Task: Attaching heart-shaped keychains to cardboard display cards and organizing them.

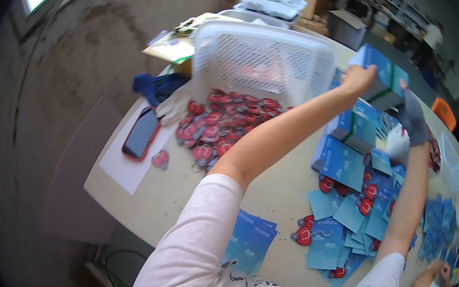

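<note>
In the head view, the left hand (pixel 359 78) has its fingers clamped on a banded bundle of blue cards (pixel 383 78), just beyond a second bundle (pixel 353 131) on the worktop (pixel 161 203). The grey-gloved right hand (pixel 413 120) touches its right side; I can't tell whether those fingers grip.

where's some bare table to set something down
Bare tabletop lies between the white paper and the flat blue cards, and between those cards and the loose card-and-keychain pile; small dark specks dot it. Crowded: that pile, the banded blue stack beyond it, and the red keychain heap by the white basket.
</note>
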Motion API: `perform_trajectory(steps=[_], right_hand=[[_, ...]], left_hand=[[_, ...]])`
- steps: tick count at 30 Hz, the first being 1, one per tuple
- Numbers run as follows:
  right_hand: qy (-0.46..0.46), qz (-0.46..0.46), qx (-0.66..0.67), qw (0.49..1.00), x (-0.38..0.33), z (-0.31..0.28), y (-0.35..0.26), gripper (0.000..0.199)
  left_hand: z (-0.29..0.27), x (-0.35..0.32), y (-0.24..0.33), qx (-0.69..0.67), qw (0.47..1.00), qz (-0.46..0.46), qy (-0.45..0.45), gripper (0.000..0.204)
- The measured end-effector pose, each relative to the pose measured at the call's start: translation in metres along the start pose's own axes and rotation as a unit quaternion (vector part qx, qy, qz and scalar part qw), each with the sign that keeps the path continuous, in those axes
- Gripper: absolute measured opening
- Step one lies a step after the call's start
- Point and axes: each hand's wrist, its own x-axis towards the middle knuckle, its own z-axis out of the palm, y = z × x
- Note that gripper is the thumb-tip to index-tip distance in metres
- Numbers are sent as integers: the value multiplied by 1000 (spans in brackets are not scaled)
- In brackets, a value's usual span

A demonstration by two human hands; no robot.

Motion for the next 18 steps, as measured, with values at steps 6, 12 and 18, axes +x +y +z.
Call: perform_trajectory(steps=[6,12,18], right_hand=[[-2,-30,-35,999,-57,101,-39,58],[-178,-12,-83,980,-48,289,-6,63],[-349,4,-75,934,12,504,57,64]], left_hand=[[-83,-124,61,35,999,-3,35,79],[-246,-239,52,-63,977,-53,195,55],[-396,-309,14,-189,915,9,358,38]])
